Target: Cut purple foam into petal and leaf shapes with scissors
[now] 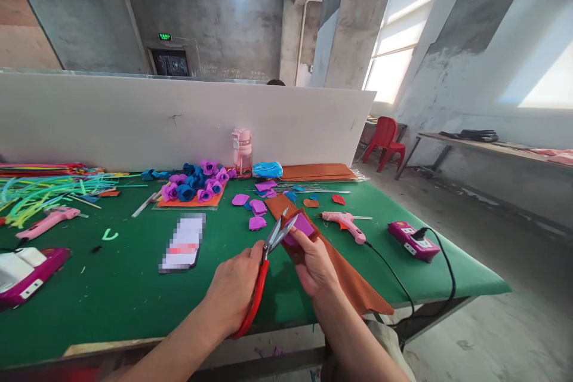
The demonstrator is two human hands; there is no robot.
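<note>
My left hand (237, 286) is closed on a pair of scissors (258, 292) with red handles. Their blades stand apart, with the tips at the edge of a brown piece with a purple petal-shaped piece (301, 228) on top. Thumb and fingers of my right hand (316, 262) pinch these layered pieces. Beneath that hand, a long brown sheet (353, 280) runs toward the table's front edge. Loose purple petal pieces (258, 208) lie just beyond the scissors. Whether the blades are cutting into the brown layer I cannot tell.
On the green table (134, 304) are a pink glue gun (344, 221), a purple power strip (412, 241) with a black cable, a phone (182, 243), purple and blue flowers (197, 181) and a pink bottle (242, 152). A white partition (179, 122) stands behind.
</note>
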